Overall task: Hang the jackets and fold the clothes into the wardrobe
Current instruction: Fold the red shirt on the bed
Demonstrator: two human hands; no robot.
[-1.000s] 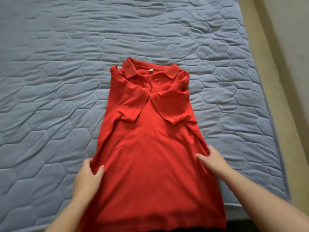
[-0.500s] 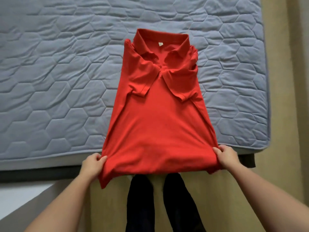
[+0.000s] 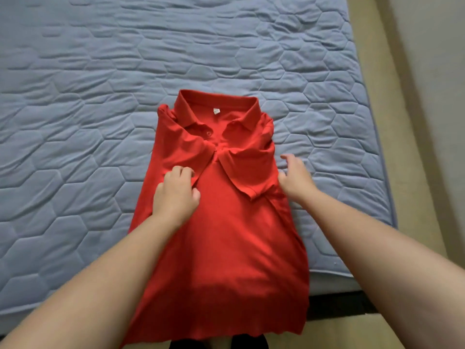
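A red polo shirt (image 3: 226,243) lies face up on the blue quilted mattress (image 3: 75,147), collar away from me, both short sleeves folded in over the chest. Its bottom hem hangs over the near edge of the bed. My left hand (image 3: 176,195) lies on the shirt's left side, with curled fingers gripping the hem of the folded left sleeve. At the shirt's right edge, beside the folded right sleeve, my right hand (image 3: 295,177) has loosely spread fingers, thumb touching the fabric.
The mattress stretches far to the left and back. Its right edge (image 3: 377,172) borders a strip of beige floor (image 3: 407,122). The dark bed base (image 3: 339,306) shows under the near edge, and my dark-clothed legs (image 3: 251,343) are just below the hem.
Both hands let go of the shirt's bottom corners and moved up to the folded sleeves. The shirt lies further onto the bed than half a second ago.
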